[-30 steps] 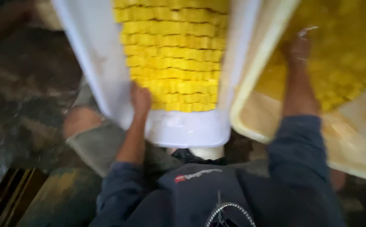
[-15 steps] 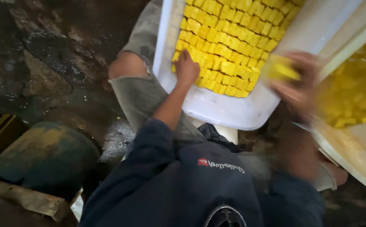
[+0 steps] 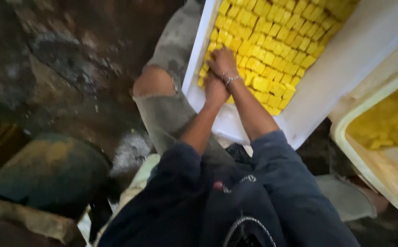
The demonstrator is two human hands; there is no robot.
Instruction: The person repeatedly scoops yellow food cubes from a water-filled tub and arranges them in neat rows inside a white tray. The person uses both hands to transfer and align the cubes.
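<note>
The person wears a dark navy jacket [image 3: 254, 201] with sleeves pushed up to the elbows, a small red-and-white mark on the chest and a zipper at the front. Grey trousers [image 3: 171, 110] are torn at the knee. A thin metal bracelet [image 3: 232, 79] circles the right wrist.

Yellow blocks [image 3: 272, 50]: small, roughly cubic pieces packed in tight diagonal rows, one layer, filling the upper part of a white tray [image 3: 345, 68]. The rows end in a ragged edge toward six o'clock, where bare white tray floor shows. Both hands meet at that edge, at about eight o'clock of the mass: the right hand [image 3: 223, 64] lies flat on the blocks, the left hand [image 3: 215, 89] just beneath it.
</note>
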